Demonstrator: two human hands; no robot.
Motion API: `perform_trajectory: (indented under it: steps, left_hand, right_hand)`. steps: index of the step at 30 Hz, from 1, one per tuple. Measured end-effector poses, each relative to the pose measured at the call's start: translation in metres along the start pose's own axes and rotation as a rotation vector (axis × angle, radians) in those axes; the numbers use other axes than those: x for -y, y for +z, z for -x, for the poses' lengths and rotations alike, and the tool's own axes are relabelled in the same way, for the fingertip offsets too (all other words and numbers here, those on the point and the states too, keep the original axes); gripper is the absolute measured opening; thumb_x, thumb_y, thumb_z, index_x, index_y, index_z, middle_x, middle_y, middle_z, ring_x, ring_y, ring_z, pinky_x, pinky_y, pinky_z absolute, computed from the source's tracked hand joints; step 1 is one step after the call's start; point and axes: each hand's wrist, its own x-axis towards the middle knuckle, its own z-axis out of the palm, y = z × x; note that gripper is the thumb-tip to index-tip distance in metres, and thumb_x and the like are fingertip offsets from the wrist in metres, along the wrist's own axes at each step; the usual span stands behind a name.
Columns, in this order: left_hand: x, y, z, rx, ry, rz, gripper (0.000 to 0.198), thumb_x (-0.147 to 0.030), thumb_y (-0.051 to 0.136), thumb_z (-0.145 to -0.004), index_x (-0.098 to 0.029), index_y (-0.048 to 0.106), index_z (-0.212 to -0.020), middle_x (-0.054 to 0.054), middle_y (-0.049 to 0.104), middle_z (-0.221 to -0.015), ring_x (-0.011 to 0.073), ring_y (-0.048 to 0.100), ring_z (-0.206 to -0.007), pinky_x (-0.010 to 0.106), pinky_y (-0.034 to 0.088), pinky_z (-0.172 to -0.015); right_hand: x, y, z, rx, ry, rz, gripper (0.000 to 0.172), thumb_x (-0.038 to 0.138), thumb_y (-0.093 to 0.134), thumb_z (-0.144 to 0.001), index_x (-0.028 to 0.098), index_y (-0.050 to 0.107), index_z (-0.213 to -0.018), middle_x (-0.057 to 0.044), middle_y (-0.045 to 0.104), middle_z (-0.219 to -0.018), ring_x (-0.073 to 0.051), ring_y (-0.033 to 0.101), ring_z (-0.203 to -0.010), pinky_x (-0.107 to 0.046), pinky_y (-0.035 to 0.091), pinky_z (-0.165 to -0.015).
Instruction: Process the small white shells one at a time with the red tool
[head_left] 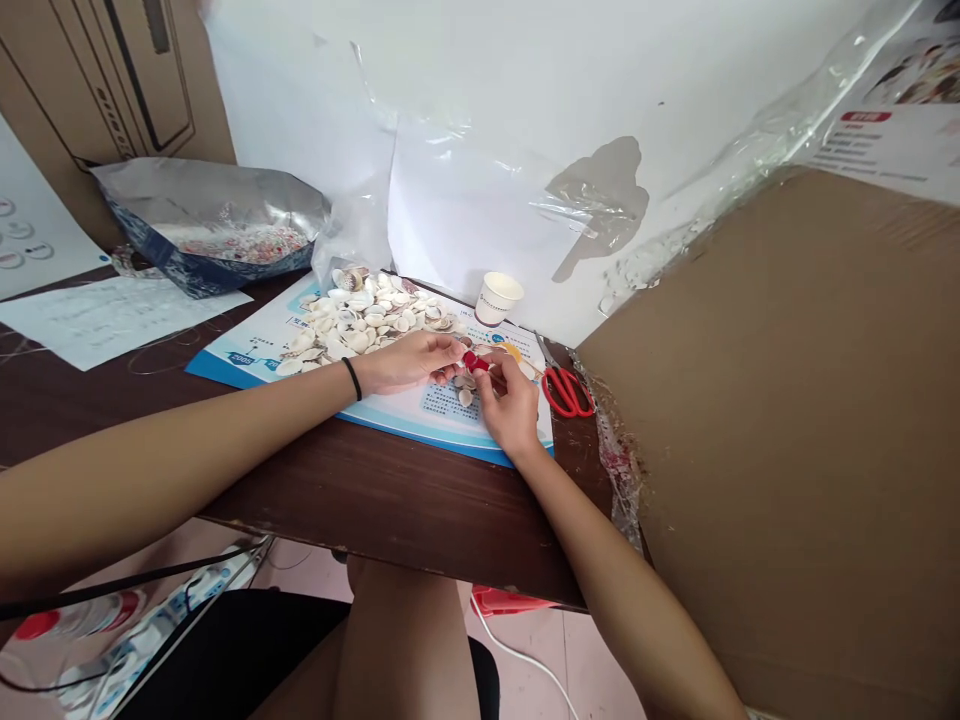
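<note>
My left hand and my right hand meet over a blue and white printed sheet on a dark wooden table. Both pinch a small red piece between their fingertips; I cannot make out what it is. A few loose shells lie just under the hands. A heap of pale seashells spreads on the sheet to the left of my left hand. A black band circles my left wrist.
Red-handled scissors lie right of my right hand. A white paper cup stands behind. An open foil bag of small pieces sits at back left. A large cardboard box borders the right side.
</note>
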Motion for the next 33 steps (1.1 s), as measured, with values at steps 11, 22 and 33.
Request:
perform_trajectory:
  steps: [11, 22, 33]
  left_hand:
    - [0.009, -0.005, -0.006, -0.050, -0.048, 0.166, 0.029, -0.042, 0.079, -0.072, -0.016, 0.065, -0.074, 0.003, 0.060, -0.076, 0.0123, 0.054, -0.072, 0.028, 0.043, -0.067]
    - [0.009, -0.003, -0.005, -0.127, -0.045, 0.117, 0.024, -0.037, 0.076, -0.075, -0.016, 0.066, -0.077, 0.003, 0.060, -0.077, 0.0130, 0.055, -0.072, 0.029, 0.045, -0.068]
    - [-0.004, 0.006, 0.003, -0.294, 0.227, -0.271, 0.052, -0.023, 0.074, -0.076, -0.019, 0.059, -0.125, 0.007, 0.065, -0.103, 0.0172, 0.061, -0.087, 0.033, 0.048, -0.082]
  right_hand:
    - [0.000, 0.001, 0.000, -0.020, 0.014, 0.030, 0.023, 0.037, 0.048, -0.093, 0.021, 0.061, -0.103, -0.005, 0.072, -0.088, -0.018, 0.065, -0.073, -0.030, 0.050, -0.068]
    - [0.007, -0.002, 0.002, 0.021, -0.005, 0.181, 0.020, 0.033, 0.048, -0.090, 0.022, 0.063, -0.097, -0.003, 0.070, -0.080, -0.019, 0.063, -0.071, -0.030, 0.047, -0.065]
    - [0.001, -0.006, -0.002, -0.081, 0.062, 0.009, 0.019, 0.033, 0.047, -0.092, 0.022, 0.060, -0.100, -0.004, 0.072, -0.090, -0.018, 0.064, -0.073, -0.031, 0.050, -0.071]
